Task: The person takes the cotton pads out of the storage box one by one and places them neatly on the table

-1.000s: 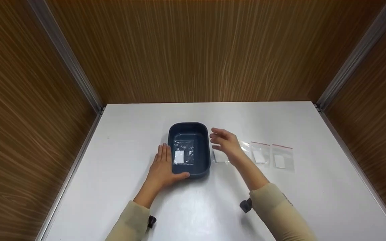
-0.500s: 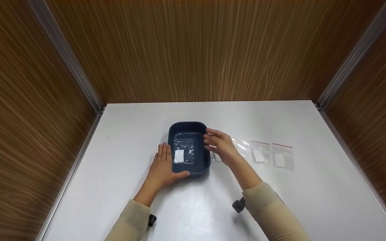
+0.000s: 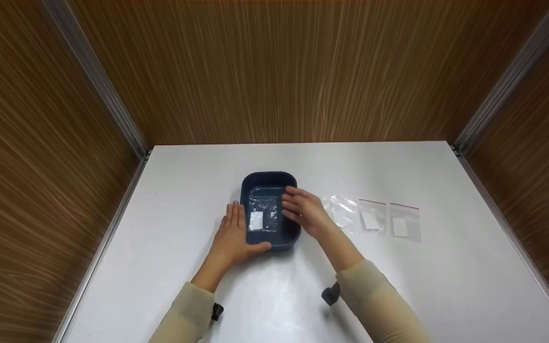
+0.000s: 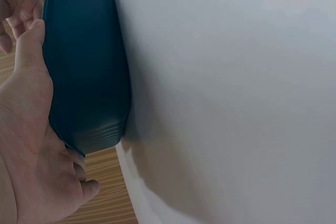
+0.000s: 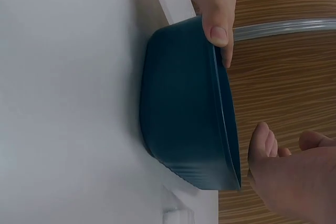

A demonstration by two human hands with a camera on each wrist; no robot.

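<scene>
A dark blue rectangular tray stands on the table. Inside it lies a clear zip bag with a white card. My left hand rests along the tray's left rim, fingers straight, its thumb over the near rim. The right wrist view shows that thumb on the rim. My right hand hovers over the tray's right side, fingers loosely bent, nothing visible in them. Its palm side is hidden in the head view. To its right lie a shiny clear bag and two red-sealed zip bags, one in the middle, one outermost.
A white table carries everything. Wood-grain panels rise at the back and both sides, with metal strips at the corners. The right forearm partly covers the table right of the tray.
My right hand has moved left, from beside the tray to over its right side, uncovering more of the shiny clear bag. My left hand and the tray have stayed put.
</scene>
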